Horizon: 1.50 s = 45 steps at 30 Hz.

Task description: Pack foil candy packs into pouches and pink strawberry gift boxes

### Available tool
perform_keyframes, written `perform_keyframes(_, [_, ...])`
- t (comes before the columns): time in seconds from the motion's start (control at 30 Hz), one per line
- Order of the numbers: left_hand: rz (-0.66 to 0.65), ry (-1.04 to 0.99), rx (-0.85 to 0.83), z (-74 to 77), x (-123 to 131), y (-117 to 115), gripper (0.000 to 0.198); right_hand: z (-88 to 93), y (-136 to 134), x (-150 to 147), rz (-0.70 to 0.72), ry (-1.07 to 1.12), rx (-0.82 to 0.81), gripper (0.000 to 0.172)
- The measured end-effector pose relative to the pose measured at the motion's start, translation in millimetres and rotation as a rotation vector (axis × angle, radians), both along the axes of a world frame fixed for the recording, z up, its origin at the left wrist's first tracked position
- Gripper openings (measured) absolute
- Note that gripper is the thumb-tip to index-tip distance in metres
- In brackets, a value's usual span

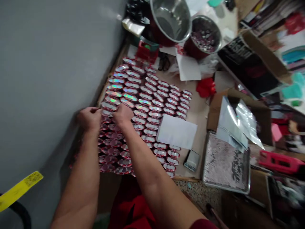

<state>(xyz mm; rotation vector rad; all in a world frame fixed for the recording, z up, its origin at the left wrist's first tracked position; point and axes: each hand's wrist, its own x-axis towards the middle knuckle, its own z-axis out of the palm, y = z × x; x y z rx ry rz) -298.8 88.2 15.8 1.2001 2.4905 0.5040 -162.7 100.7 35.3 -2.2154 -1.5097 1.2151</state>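
A yellow tag (22,190) sits at the far left over a black cable (22,211), by the grey wall (52,79). The left hand (90,118) is at the left edge of the pouches (143,108), thumb and fingers brought narrowly together; whether they grip a pouch, I cannot tell. Just beside it, the right hand (122,116) curls over the pouches, its fingers bent in and mostly hidden, so its hold cannot be told either. The pouches stand in close rows on the table (201,119), red-edged, with silvery oval tops; some at the upper left shine in rainbow colours, and some at the lower left show pinkish pieces. Beyond the rows are a red box (146,52), a big pot (184,19) and, touching or nearly so, a smaller pot (192,51) of small pieces. A white sheet (176,131) lies partly over the pouches' right side, with a small metal box (192,160) below it. Farther right are a red bag (206,87), a brown carton (214,109), a metal tray (224,186) and a black carton (247,63).
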Motion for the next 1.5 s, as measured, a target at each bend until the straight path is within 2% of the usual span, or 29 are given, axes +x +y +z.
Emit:
perform_keyframes(0.1, [-0.013,0.153,-0.194,3.6,-7,15,0.014,6.4,-1,3,-0.007,0.023,0.023,0.026])
perform_keyframes(0.2, [-0.110,0.277,-0.326,18.3,-8,21,0.013,17.9,-28,21,0.057,0.094,0.142,0.026])
perform_keyframes(0.23, [-0.146,0.314,-0.316,23.7,-4,20,0.016,21.2,-44,35,0.072,0.121,0.205,0.023])
perform_keyframes(0.3, [-0.197,0.356,-0.191,33.0,19,11,0.025,25.1,-84,77,0.063,0.166,0.351,0.020])
perform_keyframes(0.37, [-0.278,0.283,-0.002,38.4,61,-6,0.031,25.0,-131,138,-0.043,0.147,0.500,0.017])
perform_keyframes(0.43, [-0.399,0.087,0.120,38.3,118,-30,0.029,20.4,-173,209,-0.338,-0.007,0.588,0.022])
perform_keyframes(0.5, [-0.486,-0.121,0.133,32.6,178,-56,0.031,11.1,-206,279,-0.642,-0.220,0.587,0.035])
perform_keyframes(0.53, [-0.502,-0.199,0.097,28.3,205,-67,0.036,5.0,-217,310,-0.729,-0.308,0.550,0.040])
perform_keyframes(0.6, [-0.497,-0.299,0.034,18.8,247,-84,0.047,-8.8,-228,358,-0.776,-0.342,0.411,0.047])
perform_keyframes(0.67, [-0.507,-0.329,0.024,10.5,273,-93,0.053,-21.9,-230,385,-0.736,-0.270,0.297,0.049])
perform_keyframes(0.77, [-0.522,-0.337,0.068,2.7,287,-95,0.054,-34.0,-227,396,-0.687,-0.170,0.281,0.050])
perform_keyframes(0.83, [-0.473,-0.390,0.079,0.0,288,-95,0.059,-36.2,-227,396,-0.710,-0.126,0.331,0.059])
perform_keyframes(0.93, [-0.387,-0.638,0.056,-1.0,285,-98,0.080,-34.9,-230,397,-0.727,0.036,0.400,0.079])
perform_keyframes(1.03, [-0.426,-0.924,-0.006,3.3,277,-101,0.097,-33.0,-232,405,-0.681,0.310,0.407,0.086])
perform_keyframes(1.1, [-0.513,-0.979,-0.079,9.3,271,-103,0.083,-30.8,-231,412,-0.648,0.479,0.380,0.082])
perform_keyframes(1.17, [-0.585,-0.923,-0.180,17.1,266,-104,0.057,-26.3,-230,418,-0.589,0.605,0.338,0.065])
perform_keyframes(1.23, [-0.612,-0.856,-0.274,25.4,264,-104,0.044,-18.9,-229,423,-0.534,0.698,0.296,0.047])
perform_keyframes(1.3, [-0.602,-0.855,-0.315,33.8,263,-104,0.046,-9.3,-229,428,-0.508,0.771,0.247,0.044])
perform_keyframes(1.5, [-0.452,-0.993,-0.269,64.5,265,-110,0.061,18.5,-235,439,-0.434,0.879,0.189,0.062])
